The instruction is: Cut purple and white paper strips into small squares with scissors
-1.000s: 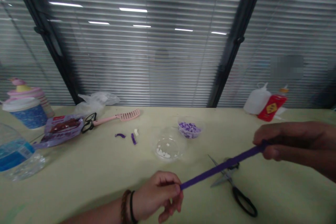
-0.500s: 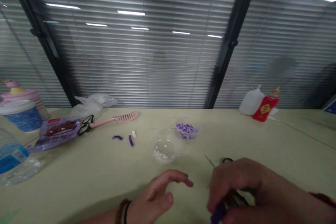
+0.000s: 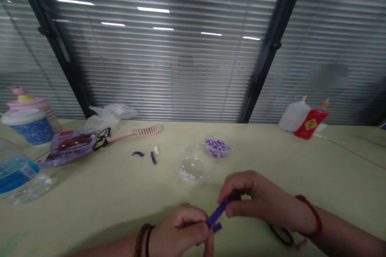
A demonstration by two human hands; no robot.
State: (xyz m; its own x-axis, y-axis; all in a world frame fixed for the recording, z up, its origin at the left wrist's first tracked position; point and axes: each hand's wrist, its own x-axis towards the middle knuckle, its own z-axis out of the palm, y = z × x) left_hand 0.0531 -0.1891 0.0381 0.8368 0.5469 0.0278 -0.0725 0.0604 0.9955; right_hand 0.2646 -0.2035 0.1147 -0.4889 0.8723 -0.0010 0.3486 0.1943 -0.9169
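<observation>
Over the near part of the tabletop (image 3: 126, 192), between the two hands, a purple strip (image 3: 217, 213) ran on a slant, its upper end toward the right. The left hand (image 3: 181, 231) had its grip closed on the strip's lower part, thumb against fingers, and a short purple end stuck out just beside those fingertips. The right hand (image 3: 256, 196) pinched the upper end between thumb and fingers. A black band and a brown bracelet circled the left wrist, a red bracelet the right. Under the right forearm a black handle loop (image 3: 282, 236) showed in part; the rest of that tool was hidden.

Beyond the hands stood a clear dish (image 3: 193, 170) holding small white bits, and behind it, a little to the right, a clear bowl (image 3: 217, 148) of purple pieces. Two short purple scraps (image 3: 153, 158) and a white scrap (image 3: 156, 150) lay to the left of the dish. Farther left were a pink comb (image 3: 135, 132), a purple packet (image 3: 70, 145), a blue cup (image 3: 33, 128) with a white lid and a clear bottle (image 3: 19, 174) with a blue label. A crumpled plastic bag (image 3: 111, 115) lay near the blinds. At the far right a white bottle (image 3: 294, 116) stood beside a red bottle (image 3: 311, 123).
</observation>
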